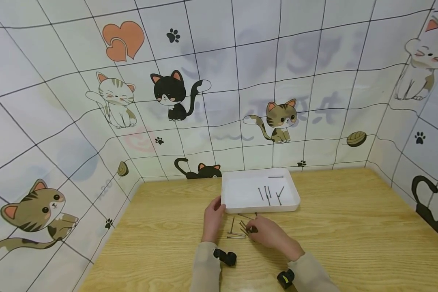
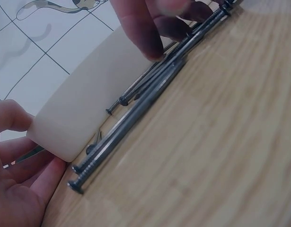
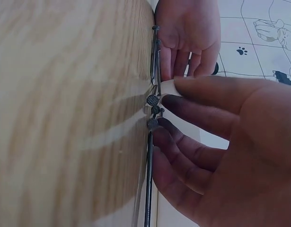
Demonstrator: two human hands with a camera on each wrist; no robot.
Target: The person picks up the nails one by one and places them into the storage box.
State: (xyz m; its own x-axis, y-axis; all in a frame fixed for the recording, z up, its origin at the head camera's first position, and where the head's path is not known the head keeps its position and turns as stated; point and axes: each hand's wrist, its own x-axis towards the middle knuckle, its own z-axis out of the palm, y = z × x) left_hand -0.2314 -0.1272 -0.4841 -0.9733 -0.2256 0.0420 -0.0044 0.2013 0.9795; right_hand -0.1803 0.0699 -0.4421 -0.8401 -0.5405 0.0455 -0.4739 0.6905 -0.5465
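Note:
A shallow white tray [image 1: 241, 190] stands on the table, and my left hand [image 1: 213, 215] holds its near left corner between thumb and fingers. In the left wrist view, the thumb lies on the tray's side wall [image 2: 83, 109] and the fingers bend around the corner. Just in front of the tray, my right hand [image 1: 268, 233] reaches down with fingers curled in on several metal nails [image 3: 153, 100]; their heads sit at its dark fingertips [image 3: 170, 101]. Beside that hand, loose nails [image 1: 236, 237] lie on the table, some side by side. More nails [image 1: 265, 192] lie scattered inside the tray, mostly in its right half.
The wood-grain table [image 1: 160, 227] extends to both sides of the tray. A wall covering [image 1: 222, 101] with cat drawings and grid lines rises behind the table's back edge and along both sides. Small black cameras [image 1: 225, 257] are strapped to both wrists.

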